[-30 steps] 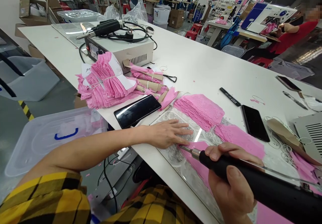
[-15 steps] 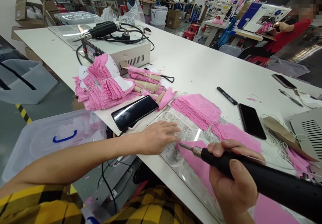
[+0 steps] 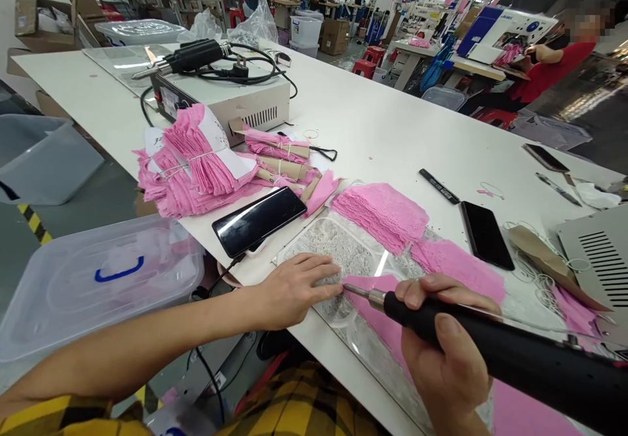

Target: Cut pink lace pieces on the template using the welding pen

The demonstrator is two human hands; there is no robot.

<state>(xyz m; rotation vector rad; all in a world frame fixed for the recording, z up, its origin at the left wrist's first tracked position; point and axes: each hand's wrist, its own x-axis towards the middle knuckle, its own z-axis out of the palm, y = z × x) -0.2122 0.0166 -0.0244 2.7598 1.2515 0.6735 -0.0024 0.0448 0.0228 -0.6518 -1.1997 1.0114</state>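
Hands and tool: left hand (image 3: 294, 285) lies flat, palm down, on the glass plate (image 3: 343, 348), fingers straight and slightly fanned, their tips just beside the metal tip of the hot-knife tool (image 3: 495, 354). Right hand (image 3: 444, 357) is wrapped fully round the tool's black handle, with the thumb laid along the near side. The tip touches the edge of a pink lace piece (image 3: 380, 321) lying on the plate.

Clock directions below are read from the tool tip.

Surroundings:
- 1 o'clock, near: stack of pink lace (image 3: 380, 214), with a further pink lace layer (image 3: 456, 263) at 3 o'clock. Both sit on the plate beyond the hands.
- 11 o'clock, near: smartphone (image 3: 258, 219), face up, at the table's edge.
- 11 o'clock, farther: tied bundles of pink lace (image 3: 196, 161), then a control box (image 3: 230, 99) with a second hot tool (image 3: 191, 57) and coiled cable on top.
- 2 o'clock: second phone (image 3: 485, 234), black marker (image 3: 439, 186), loose rubber bands (image 3: 537, 282) and a vented metal case (image 3: 601, 253).
- 9 o'clock, below table level: clear lidded bin (image 3: 98, 279) with a blue handle.

Nothing lies between the left fingertips and the tip.

Surface: long white table (image 3: 392, 122).

Room: garment workshop with rows of work tables, red stools and cartons. At 2 o'clock, far off, a person in red (image 3: 554, 73) sits at a sewing machine (image 3: 510, 31).
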